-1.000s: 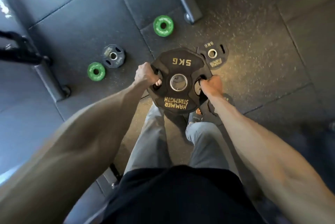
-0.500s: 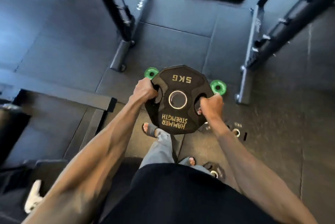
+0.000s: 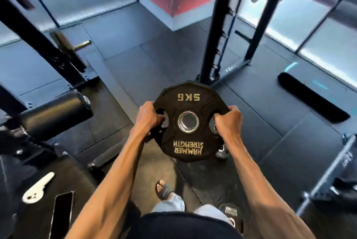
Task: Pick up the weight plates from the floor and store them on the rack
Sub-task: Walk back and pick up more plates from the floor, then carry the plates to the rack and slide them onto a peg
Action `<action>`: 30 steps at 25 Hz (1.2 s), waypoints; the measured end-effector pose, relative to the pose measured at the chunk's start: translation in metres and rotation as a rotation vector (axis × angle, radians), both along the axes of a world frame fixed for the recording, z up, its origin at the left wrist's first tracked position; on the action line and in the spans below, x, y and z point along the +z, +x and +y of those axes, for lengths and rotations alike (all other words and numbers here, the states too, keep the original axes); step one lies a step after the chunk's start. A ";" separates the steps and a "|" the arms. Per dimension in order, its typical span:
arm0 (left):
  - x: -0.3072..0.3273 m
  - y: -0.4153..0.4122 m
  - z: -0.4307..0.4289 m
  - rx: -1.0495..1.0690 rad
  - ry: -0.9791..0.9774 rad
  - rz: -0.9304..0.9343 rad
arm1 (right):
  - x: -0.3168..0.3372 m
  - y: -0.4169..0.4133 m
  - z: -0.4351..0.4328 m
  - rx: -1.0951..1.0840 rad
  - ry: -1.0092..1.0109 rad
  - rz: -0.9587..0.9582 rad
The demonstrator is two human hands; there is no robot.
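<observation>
Black 5 kg weight plate (image 3: 188, 120) carried flat at waist height above the floor (image 3: 135, 61), left hand (image 3: 148, 116) and right hand (image 3: 229, 120) clamped through its side grip holes; rigid, dense, probably rubber-coated, best held there.

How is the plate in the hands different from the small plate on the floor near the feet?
The 5 KG plate is held off the floor by the left hand and right hand; the small plate lies flat on the floor. The held plate looks much larger. Both are black with pale lettering.
</observation>
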State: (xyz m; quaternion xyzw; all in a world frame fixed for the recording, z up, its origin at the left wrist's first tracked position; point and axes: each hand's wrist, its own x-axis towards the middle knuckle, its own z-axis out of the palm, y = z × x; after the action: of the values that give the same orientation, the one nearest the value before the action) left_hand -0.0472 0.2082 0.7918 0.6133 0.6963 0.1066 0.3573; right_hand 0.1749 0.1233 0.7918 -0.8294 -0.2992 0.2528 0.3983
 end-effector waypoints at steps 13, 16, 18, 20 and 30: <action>0.055 -0.019 0.216 0.336 0.211 -0.082 | 0.057 0.002 0.298 0.349 0.161 -0.046; 0.063 -0.014 0.280 0.362 0.260 -0.073 | 0.070 0.008 0.371 0.380 0.161 -0.085; 0.068 -0.012 0.321 0.371 0.257 -0.086 | 0.077 0.007 0.418 0.414 0.170 -0.069; 0.070 -0.014 0.365 0.376 0.239 -0.075 | 0.078 0.004 0.463 0.421 0.165 -0.067; 0.059 -0.044 0.676 0.244 0.209 -0.089 | 0.063 -0.027 0.742 0.322 0.197 -0.066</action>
State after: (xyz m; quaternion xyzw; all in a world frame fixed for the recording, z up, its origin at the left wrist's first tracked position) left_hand -0.0910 0.8841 0.8506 0.5526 0.7343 0.2482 0.3062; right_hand 0.1481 0.8654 0.8548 -0.7358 -0.4643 0.2553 0.4217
